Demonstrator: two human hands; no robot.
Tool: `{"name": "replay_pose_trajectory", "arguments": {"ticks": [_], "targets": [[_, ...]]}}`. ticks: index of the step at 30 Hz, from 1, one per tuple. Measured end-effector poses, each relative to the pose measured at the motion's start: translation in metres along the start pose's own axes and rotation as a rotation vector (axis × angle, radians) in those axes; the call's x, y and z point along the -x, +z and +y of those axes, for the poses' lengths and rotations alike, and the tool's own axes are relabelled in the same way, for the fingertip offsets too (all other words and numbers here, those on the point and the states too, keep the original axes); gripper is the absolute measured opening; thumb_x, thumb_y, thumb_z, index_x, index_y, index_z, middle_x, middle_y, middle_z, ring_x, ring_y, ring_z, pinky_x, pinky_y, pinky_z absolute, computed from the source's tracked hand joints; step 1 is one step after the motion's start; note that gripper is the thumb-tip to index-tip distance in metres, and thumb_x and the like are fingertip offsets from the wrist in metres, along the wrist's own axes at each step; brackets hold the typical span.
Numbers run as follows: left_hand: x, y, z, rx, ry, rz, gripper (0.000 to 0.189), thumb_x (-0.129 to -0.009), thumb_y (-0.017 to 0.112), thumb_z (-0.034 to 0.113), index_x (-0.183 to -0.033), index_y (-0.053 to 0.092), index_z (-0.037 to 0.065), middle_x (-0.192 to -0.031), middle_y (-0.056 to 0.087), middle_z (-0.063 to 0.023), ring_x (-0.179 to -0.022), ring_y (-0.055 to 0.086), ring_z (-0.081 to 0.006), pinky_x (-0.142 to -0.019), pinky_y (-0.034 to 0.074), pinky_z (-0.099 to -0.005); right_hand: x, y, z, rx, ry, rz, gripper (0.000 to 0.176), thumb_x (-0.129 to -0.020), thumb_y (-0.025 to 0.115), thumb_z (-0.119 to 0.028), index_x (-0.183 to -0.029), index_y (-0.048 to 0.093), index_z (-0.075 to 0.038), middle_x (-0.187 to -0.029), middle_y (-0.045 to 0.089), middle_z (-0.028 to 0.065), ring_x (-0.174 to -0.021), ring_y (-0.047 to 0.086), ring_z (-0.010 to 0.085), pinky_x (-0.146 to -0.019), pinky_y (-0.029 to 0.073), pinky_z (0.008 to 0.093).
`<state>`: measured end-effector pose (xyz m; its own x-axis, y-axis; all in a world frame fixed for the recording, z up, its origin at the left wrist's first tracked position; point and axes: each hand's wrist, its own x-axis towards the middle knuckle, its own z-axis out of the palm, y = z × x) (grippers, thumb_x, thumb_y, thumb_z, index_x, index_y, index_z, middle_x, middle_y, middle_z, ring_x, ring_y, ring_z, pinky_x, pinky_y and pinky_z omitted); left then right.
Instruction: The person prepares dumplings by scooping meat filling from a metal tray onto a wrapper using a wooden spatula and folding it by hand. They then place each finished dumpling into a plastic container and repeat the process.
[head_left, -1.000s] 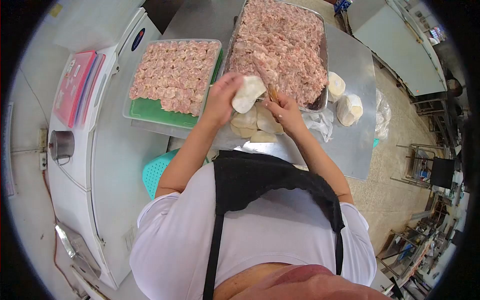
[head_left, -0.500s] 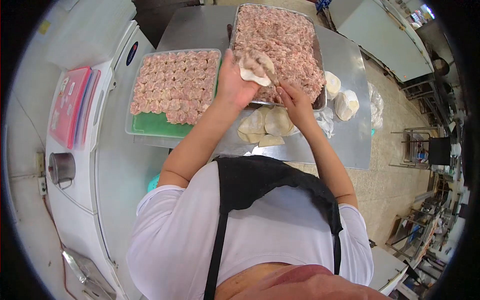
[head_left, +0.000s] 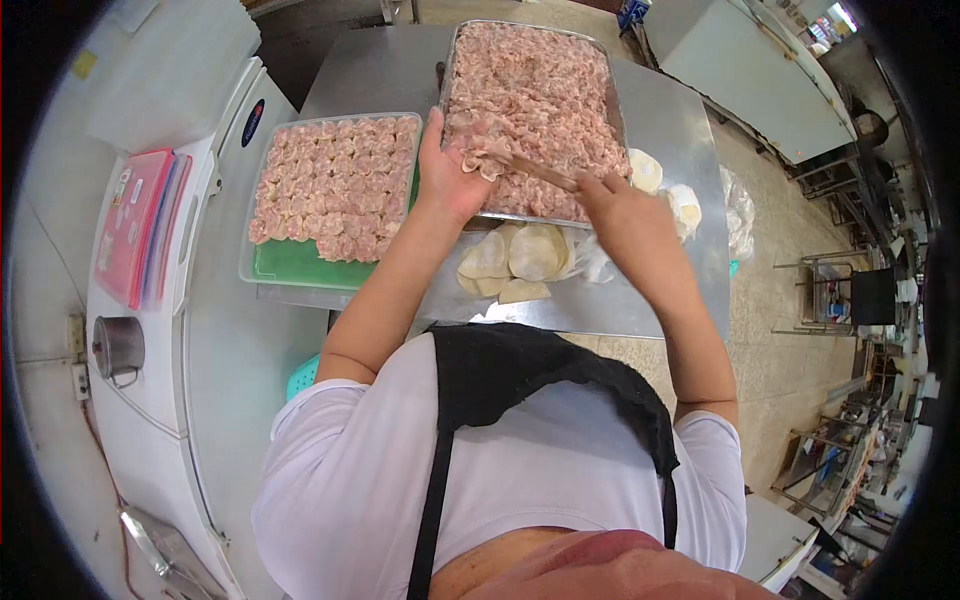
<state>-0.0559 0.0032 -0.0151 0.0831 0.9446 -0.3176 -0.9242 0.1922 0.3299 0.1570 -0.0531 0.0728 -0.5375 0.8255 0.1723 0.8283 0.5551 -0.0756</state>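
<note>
Above centre in the frame, the left hand [head_left: 452, 185] cups a wrapper [head_left: 487, 171] with meat [head_left: 530, 85], its fingers mostly hidden; the right hand [head_left: 622, 210] grips a spatula [head_left: 543, 173] by its right end. Too hard a press could tear the wrapper or squeeze meat out. The spatula's long axis slants, tip toward upper left, over the pan [head_left: 622, 112]

Between the right fingers [head_left: 603, 187] I've got a long, flat brown spatula [head_left: 543, 173], matt and wooden by its look. Past the fingertips, rough, lumpy pink minced meat [head_left: 530, 85] fills a silvery rectangular metal tray [head_left: 617, 118], its rim glossy. Nearer me than the fingers, smooth, matt, pale round dough sheets [head_left: 537, 252]. Left of the left fingers [head_left: 433, 130], I see a smooth, translucent plastic tray [head_left: 246, 262].
</note>
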Motion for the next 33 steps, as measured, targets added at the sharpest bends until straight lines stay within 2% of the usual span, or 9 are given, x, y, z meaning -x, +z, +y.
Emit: {"name": "replay_pose_trajectory", "arguments": {"ticks": [7,9,11,13,14,21,24,26,33], "targets": [[0.008,0.018,-0.010,0.138,0.007,-0.063,0.049,-0.086,0.062,0.039,-0.116,0.051,0.002,-0.118,0.054,-0.0189,-0.111,0.054,-0.0362,-0.091,0.047,-0.0499,-0.009,0.021,0.046,-0.424,-0.112,0.096,0.026,-0.092,0.054,-0.020,-0.108,0.062,-0.002,-0.087,0.064,0.0192,-0.081,0.062,0.0384,-0.071,0.049,0.0443],[0.008,0.014,-0.013,-0.202,0.067,-0.391,0.046,-0.087,0.059,0.023,-0.126,0.046,0.002,-0.122,0.052,-0.0177,-0.113,0.053,-0.0371,-0.093,0.047,-0.0493,-0.007,0.019,0.063,-0.605,-0.039,0.139,0.027,-0.093,0.053,-0.021,-0.106,0.064,0.000,-0.085,0.065,0.0201,-0.082,0.063,0.0356,-0.073,0.048,0.0412],[0.010,0.015,-0.013,-0.483,0.052,-0.398,0.055,-0.085,0.062,0.012,-0.135,0.040,0.006,-0.129,0.049,-0.0161,-0.116,0.053,-0.0355,-0.098,0.045,-0.0459,-0.004,0.018,0.077,-0.802,0.179,-0.065,0.027,-0.094,0.053,-0.020,-0.107,0.063,0.001,-0.086,0.065,0.0207,-0.084,0.065,0.0307,-0.074,0.048,0.0373],[0.023,0.035,-0.018,-1.172,0.287,-0.363,0.070,-0.078,0.069,0.007,-0.139,0.037,0.011,-0.134,0.048,-0.0121,-0.114,0.056,-0.0291,-0.099,0.045,-0.0417,-0.003,0.003,0.083,-0.812,0.170,-0.197,0.027,-0.094,0.054,-0.020,-0.107,0.062,0.002,-0.087,0.065,0.0202,-0.082,0.064,0.0284,-0.074,0.048,0.0359],[0.012,0.030,-0.024,-1.561,0.869,-0.393,0.071,-0.070,0.076,0.006,-0.135,0.046,0.013,-0.127,0.056,-0.0073,-0.105,0.060,-0.0207,-0.095,0.047,-0.0363,-0.002,-0.004,0.084,-0.818,0.168,-0.327,0.028,-0.094,0.054,-0.021,-0.108,0.062,0.002,-0.087,0.065,0.0198,-0.081,0.064,0.0261,-0.074,0.047,0.0345],[-0.007,0.031,-0.026,-1.703,0.358,-0.585,0.046,-0.067,0.076,0.010,-0.112,0.064,0.007,-0.104,0.067,-0.0064,-0.099,0.061,-0.0166,-0.089,0.047,-0.0316,0.000,0.036,0.116,-0.797,-0.054,-0.222,0.034,-0.095,0.055,-0.025,-0.116,0.061,0.000,-0.069,0.054,0.0039,-0.065,0.046,0.0113,-0.061,0.042,0.0283],[-0.003,0.036,-0.037,-2.008,0.504,-0.516,0.044,-0.070,0.074,0.013,-0.112,0.063,0.004,-0.101,0.067,-0.0090,-0.096,0.061,-0.0167,-0.085,0.047,-0.0308,-0.010,0.056,0.144,-0.833,-0.140,-0.275,0.030,-0.093,0.058,-0.023,-0.115,0.063,-0.003,-0.073,0.058,0.0077,-0.065,0.054,0.0172,-0.062,0.045,0.0315],[-0.017,0.018,-0.044,-1.843,0.343,-0.205,0.045,-0.072,0.074,0.019,-0.112,0.062,0.002,-0.100,0.067,-0.0103,-0.094,0.062,-0.0178,-0.084,0.047,-0.0303,-0.014,0.059,0.154,-0.382,-0.192,0.034,0.022,-0.090,0.058,-0.021,-0.109,0.064,-0.009,-0.084,0.064,0.0136,-0.075,0.063,0.0320,-0.066,0.050,0.0397],[-0.017,0.027,-0.060,-1.876,0.326,0.053,0.051,-0.073,0.076,0.023,-0.115,0.060,0.001,-0.101,0.066,-0.0126,-0.093,0.061,-0.0186,-0.084,0.047,-0.0310,-0.019,0.108,0.152,-0.225,-0.127,0.101,0.028,-0.088,0.057,-0.019,-0.116,0.061,-0.018,-0.086,0.062,0.0126,-0.075,0.062,0.0333,-0.064,0.050,0.0426]]}}
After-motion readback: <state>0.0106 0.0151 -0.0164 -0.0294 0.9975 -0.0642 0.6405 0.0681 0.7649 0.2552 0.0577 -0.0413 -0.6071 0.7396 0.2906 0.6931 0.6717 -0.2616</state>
